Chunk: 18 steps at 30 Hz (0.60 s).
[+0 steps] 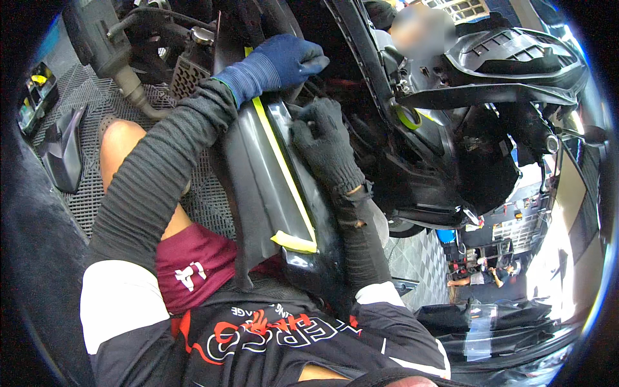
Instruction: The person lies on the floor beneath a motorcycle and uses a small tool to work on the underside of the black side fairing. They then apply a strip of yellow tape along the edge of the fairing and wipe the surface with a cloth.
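Note:
A long glossy black plastic panel [248, 171] stretches away from my lap. Yellow-green tape [278, 151] runs along its length and turns a corner near its close end. My left hand [284, 62], in a blue knit glove, is at the panel's far end with its fingers curled closed. Whatever is in those fingers, if anything, is hidden. On the panel's right side is my right hand [325, 142] in a black knit glove. Its fingers are bent together near the panel's edge, and I cannot make out what they hold.
A motorcycle's dark bodywork [412, 174] stands close on the right, with a black seat-like part [509, 55] beyond. An exhaust pipe [135, 93] is at the far left. A loose black fairing piece [64, 151] lies on the grey grid floor [93, 93]. Another person [493, 276] is farther off, right.

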Each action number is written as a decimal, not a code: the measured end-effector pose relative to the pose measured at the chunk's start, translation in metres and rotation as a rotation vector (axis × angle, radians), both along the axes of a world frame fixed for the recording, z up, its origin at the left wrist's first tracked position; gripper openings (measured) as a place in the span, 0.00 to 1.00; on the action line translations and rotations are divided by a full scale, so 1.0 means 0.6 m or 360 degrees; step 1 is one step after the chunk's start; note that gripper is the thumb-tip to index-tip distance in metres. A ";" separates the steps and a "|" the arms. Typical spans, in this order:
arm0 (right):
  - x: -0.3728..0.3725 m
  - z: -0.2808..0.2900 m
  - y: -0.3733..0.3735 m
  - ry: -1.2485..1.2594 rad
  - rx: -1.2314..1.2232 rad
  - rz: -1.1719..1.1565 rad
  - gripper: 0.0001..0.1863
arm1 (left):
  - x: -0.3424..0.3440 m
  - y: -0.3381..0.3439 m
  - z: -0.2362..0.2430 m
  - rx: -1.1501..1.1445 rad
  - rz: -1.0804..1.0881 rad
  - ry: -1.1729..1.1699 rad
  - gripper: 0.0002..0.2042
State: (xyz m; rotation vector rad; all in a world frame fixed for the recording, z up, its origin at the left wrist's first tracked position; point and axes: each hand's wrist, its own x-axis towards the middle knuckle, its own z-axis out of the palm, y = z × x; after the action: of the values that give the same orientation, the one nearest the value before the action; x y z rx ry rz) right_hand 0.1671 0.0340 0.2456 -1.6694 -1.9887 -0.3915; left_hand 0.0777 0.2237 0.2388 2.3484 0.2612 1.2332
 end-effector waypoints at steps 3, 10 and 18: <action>-0.019 0.014 0.020 -0.0048 -0.0049 -0.0016 0.07 | -0.001 0.008 -0.002 -0.0039 -0.0006 0.0036 0.19; 0.006 0.006 -0.006 -0.0119 -0.0105 -0.0058 0.07 | -0.002 -0.005 0.007 -0.0002 -0.0009 0.0046 0.20; -0.005 0.015 0.001 -0.0244 -0.0108 -0.0027 0.07 | 0.000 0.002 0.006 0.0025 -0.0016 0.0094 0.21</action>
State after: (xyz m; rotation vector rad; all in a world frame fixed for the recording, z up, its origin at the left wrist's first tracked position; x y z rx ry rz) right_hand 0.1643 0.0347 0.2548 -1.7458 -2.1206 -0.4757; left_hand 0.0778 0.2251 0.2423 2.3991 0.2601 1.1666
